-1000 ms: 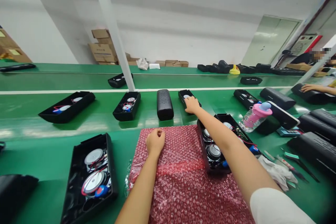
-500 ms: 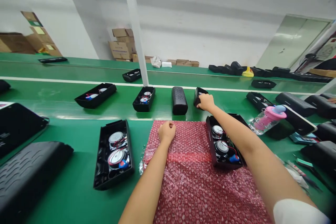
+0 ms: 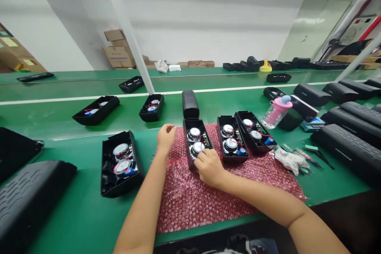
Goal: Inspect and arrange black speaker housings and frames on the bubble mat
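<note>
In the head view, an open black speaker housing point(image 3: 189, 143) lies on red bubble wrap point(image 3: 190, 202), showing two round drivers and wires. My right hand point(image 3: 210, 166) grips its near end, fingers closed over the rim beside the lower driver. Over the wrap's left edge my left hand point(image 3: 166, 139) is held with curled fingers; whatever may be in them is hidden. Just right of the gripped housing lies a second open speaker housing point(image 3: 222, 137) with a blue part at its near end. A third open speaker housing point(image 3: 262, 143) sits against it, slightly angled.
Another open housing point(image 3: 105, 166) lies left of the wrap. Beyond the wrap stands a closed black speaker point(image 3: 190, 105). To the right are a pink-topped bottle point(image 3: 275, 115), crumpled white tissue point(image 3: 290, 160), hand tools point(image 3: 320, 156) and several black housings point(image 3: 345, 151).
My right hand has drawn a speaker housing from the far strip back onto the bubble wrap. My left hand remains curled near the wrap's left edge. The view has turned right.
</note>
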The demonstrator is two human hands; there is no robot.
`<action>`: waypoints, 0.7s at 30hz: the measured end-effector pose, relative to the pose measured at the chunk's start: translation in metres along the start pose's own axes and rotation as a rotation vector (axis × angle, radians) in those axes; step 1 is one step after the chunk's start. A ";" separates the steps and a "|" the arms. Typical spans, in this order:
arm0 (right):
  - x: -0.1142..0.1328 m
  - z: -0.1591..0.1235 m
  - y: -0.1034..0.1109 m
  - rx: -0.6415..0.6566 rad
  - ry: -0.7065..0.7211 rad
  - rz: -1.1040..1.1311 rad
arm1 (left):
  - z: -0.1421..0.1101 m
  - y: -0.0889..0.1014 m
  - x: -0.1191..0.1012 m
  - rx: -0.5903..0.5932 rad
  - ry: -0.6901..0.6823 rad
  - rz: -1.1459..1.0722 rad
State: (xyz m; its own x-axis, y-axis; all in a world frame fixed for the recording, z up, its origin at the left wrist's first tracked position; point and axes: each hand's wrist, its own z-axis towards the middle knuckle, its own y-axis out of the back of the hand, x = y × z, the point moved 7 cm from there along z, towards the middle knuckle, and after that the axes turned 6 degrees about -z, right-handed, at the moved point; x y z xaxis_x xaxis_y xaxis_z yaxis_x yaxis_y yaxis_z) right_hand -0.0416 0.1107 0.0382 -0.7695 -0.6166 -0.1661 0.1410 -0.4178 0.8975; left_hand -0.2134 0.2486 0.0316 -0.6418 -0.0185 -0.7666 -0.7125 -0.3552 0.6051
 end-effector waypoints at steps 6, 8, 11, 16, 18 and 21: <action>0.015 -0.013 -0.003 -0.017 0.075 0.027 | -0.074 0.085 0.006 0.029 -0.142 0.495; 0.012 -0.025 0.003 -0.063 0.095 0.038 | -0.107 0.115 0.025 -0.083 -0.147 0.827; 0.002 -0.039 0.006 -0.121 0.158 0.061 | -0.140 0.133 0.064 -0.042 -0.132 0.938; -0.014 -0.027 -0.018 0.002 0.147 0.162 | -0.140 0.139 0.093 -0.072 -0.141 0.852; -0.018 -0.021 -0.025 0.023 0.077 0.172 | -0.135 0.135 0.093 -0.061 -0.141 0.845; -0.022 -0.021 -0.028 0.002 0.013 0.164 | -0.135 0.128 0.087 -0.051 -0.167 0.848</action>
State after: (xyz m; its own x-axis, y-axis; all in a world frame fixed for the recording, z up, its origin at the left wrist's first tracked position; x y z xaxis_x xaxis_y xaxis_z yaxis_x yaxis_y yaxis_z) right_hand -0.0157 0.1220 0.0078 -0.7281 -0.6851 -0.0230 0.2628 -0.3100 0.9137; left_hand -0.3224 0.0757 0.0135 -0.9869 -0.1606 -0.0166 0.0371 -0.3254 0.9449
